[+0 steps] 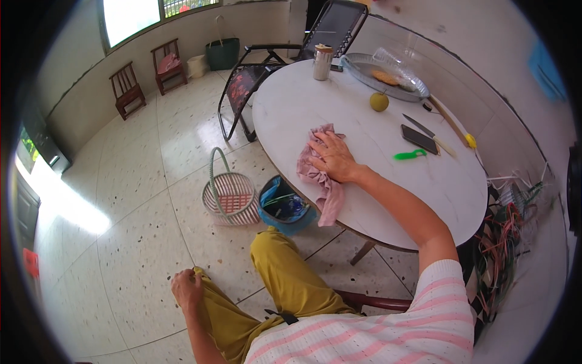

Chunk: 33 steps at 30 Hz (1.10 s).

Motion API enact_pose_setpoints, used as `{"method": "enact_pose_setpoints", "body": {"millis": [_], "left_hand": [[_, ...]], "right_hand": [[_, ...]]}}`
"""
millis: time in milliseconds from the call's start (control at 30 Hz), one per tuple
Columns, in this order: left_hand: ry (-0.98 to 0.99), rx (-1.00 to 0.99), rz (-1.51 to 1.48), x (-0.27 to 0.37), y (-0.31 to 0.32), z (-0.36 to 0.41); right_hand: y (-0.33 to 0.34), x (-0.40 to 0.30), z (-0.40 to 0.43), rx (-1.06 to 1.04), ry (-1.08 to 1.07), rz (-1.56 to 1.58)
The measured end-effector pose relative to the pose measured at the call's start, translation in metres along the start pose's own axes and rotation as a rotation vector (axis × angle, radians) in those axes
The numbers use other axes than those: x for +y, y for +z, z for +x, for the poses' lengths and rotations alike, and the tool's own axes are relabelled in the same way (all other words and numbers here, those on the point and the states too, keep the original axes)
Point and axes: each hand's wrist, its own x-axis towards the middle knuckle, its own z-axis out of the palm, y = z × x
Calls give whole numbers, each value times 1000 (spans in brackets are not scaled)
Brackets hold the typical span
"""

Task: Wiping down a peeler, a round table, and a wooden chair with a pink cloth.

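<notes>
My right hand (334, 157) lies spread on a crumpled pink cloth (331, 200), pressing it to the white round table (391, 200) near its left edge. One end of the cloth hangs over that edge. My left hand (187, 287) rests on my left knee, holding nothing, its fingers bent. To the right of the cloth are a green-handled peeler (409, 155), a black smartphone (419, 139) and a knife (427, 132). A round yellow-green fruit (378, 102) sits farther back.
A metal tray (413, 94) with food and a clear plastic container, and a lidded jar (323, 63), stand at the table's back. A woven basket (231, 193) and a lined bin (286, 207) are on the floor beside the table. A folding recliner (245, 88) stands behind; plastic straps (502, 245) hang at right.
</notes>
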Motion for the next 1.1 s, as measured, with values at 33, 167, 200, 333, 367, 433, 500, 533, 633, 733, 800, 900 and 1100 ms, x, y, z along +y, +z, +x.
{"method": "enact_pose_setpoints", "body": {"millis": [33,167,200,333,367,433,500,533,633,733,800,900,1100], "left_hand": [[-11,-7,-16,-1,-1,0],[-49,-36,-45,0,-2,3],[-56,-36,-41,-1,-3,3],[-52,-30,-65,0,0,3],[-51,-37,-54,1,1,3],[-37,-24,-59,-3,4,1],[-38,-16,-64,-10,5,-3],[-35,0,-49,-11,2,-4],[-55,6,-45,-8,-7,-4],[-89,2,-56,-8,-11,-1],[-92,17,-55,-10,-9,-1],[-86,16,-75,-12,-6,-1],[-102,32,-94,-7,-4,0]], "right_hand": [[10,-4,20,-15,-5,-7],[33,-28,94,-83,77,-21],[35,-34,107,-110,131,-35],[39,-37,131,-176,171,-13],[39,-31,126,-176,170,-13],[40,-17,116,-211,-26,24],[21,-5,92,-268,-196,136],[3,-1,78,-307,-204,206],[-41,20,50,-433,-87,213],[-45,28,41,-262,-85,225],[-42,10,40,-252,-75,205],[-27,-7,51,-146,-109,247],[-18,-1,88,-136,-93,229]]}}
